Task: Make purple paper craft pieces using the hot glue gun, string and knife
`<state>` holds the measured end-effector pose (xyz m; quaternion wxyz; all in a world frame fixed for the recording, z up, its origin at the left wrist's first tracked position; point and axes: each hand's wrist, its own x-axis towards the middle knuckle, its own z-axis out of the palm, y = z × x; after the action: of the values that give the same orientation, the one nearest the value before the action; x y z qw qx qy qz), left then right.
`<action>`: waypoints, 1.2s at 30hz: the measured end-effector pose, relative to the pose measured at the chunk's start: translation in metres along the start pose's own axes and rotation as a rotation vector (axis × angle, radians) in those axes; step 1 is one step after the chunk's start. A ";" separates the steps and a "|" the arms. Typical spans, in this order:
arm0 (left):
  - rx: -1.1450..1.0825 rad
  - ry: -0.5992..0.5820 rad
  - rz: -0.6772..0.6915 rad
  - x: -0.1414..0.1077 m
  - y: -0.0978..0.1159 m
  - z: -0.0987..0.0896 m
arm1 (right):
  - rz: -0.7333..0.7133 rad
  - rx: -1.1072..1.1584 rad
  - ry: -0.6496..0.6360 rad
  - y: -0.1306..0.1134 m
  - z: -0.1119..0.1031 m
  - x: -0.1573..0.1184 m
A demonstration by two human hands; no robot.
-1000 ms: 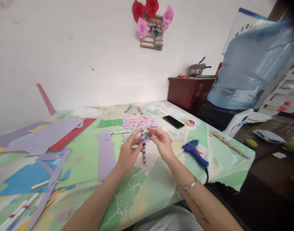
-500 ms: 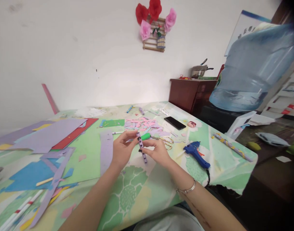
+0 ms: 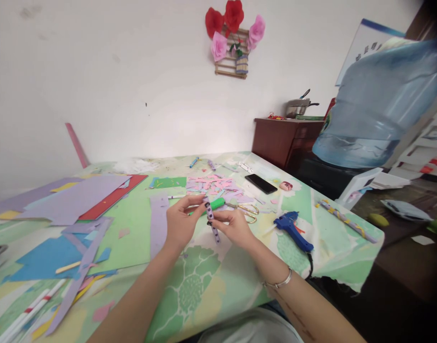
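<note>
Left hand and right hand pinch the dotted purple paper tube above the tablecloth. Squeezing too hard could dent it; uneven grips could let it slip.

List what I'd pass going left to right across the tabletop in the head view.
Darker blue paper, left hand, dotted purple tube, right hand, black phone, blue glue gun, yellow-and-purple stick.

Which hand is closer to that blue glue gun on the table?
The right hand, just left of the glue gun; the left hand is farther left, beyond the spotted tube.
</note>
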<state>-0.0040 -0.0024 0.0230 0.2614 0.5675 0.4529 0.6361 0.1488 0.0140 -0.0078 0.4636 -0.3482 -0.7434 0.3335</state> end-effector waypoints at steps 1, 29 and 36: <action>0.015 -0.001 0.008 0.000 0.000 0.000 | 0.000 -0.009 0.004 0.000 0.000 0.000; -0.035 0.044 0.058 0.002 0.006 -0.003 | -0.026 -0.054 0.017 -0.001 0.005 -0.003; -0.038 0.053 0.053 0.002 0.005 -0.003 | -0.026 -0.060 0.011 0.001 0.004 -0.003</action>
<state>-0.0063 -0.0040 0.0285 0.2431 0.5571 0.4323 0.6660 0.1458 0.0112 -0.0110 0.4615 -0.3540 -0.7548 0.3032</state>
